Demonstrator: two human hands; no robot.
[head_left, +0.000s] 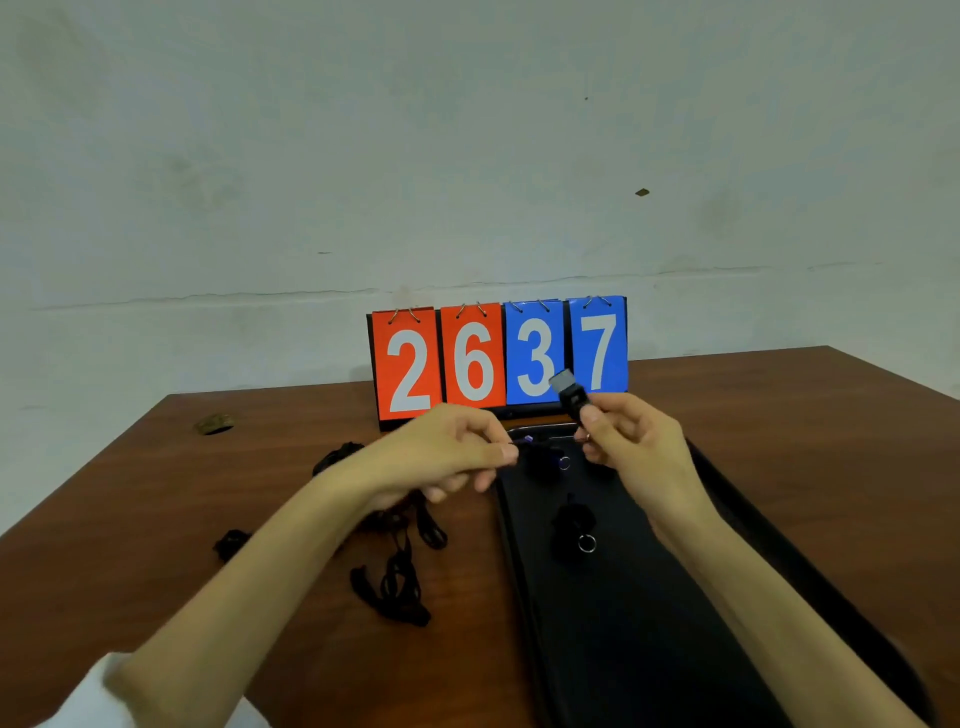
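While the right hand (631, 441) pinched the piece (570, 395) between thumb and forefinger, most of it stood clear above those fingertips, tilted up and to the left, held over the far end of the tray (649, 623) and in front of the scoreboard (498, 358). The piece was small and black, with a grey block at its top end; its lower end was hidden by the thumb. The left hand (441, 457), just beside it, had thumb and forefinger pressed together on a thin dark strand (522, 445), its other fingers curled beneath. A similar black lump with a ring (587, 543) lay on the tray, and loose cords (400, 577) lay on the table (779, 415).
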